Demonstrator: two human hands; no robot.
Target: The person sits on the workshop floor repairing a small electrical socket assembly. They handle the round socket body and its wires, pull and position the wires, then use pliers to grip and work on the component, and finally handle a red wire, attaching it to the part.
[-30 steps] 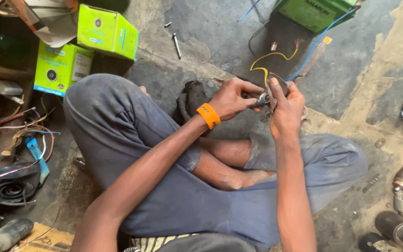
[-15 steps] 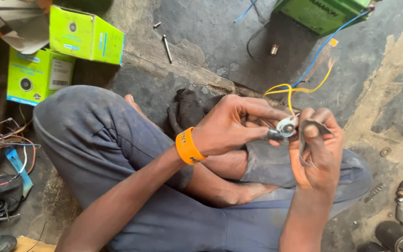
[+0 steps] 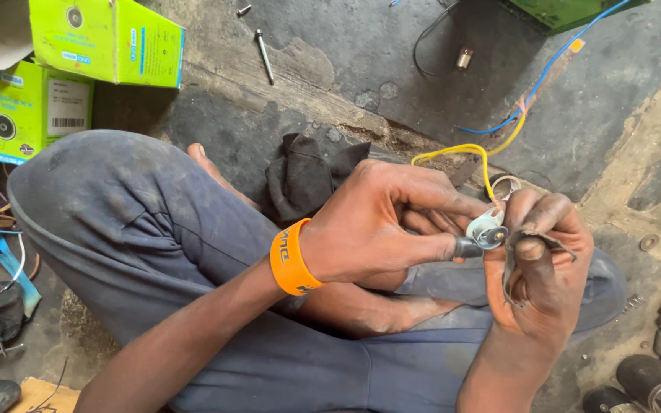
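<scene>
My left hand point(image 3: 376, 226) pinches a small white socket part point(image 3: 488, 229) over my lap; a yellow wire point(image 3: 464, 151) runs up from it. My right hand point(image 3: 541, 260) is clenched round a dark strip point(image 3: 516, 264), its thumb touching the part. Green boxes point(image 3: 105, 38) sit on the floor.

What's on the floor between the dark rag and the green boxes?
In the head view, only bare, stained concrete floor lies between the dark rag and the green boxes. The long bolt lies farther up, off that stretch.
</scene>
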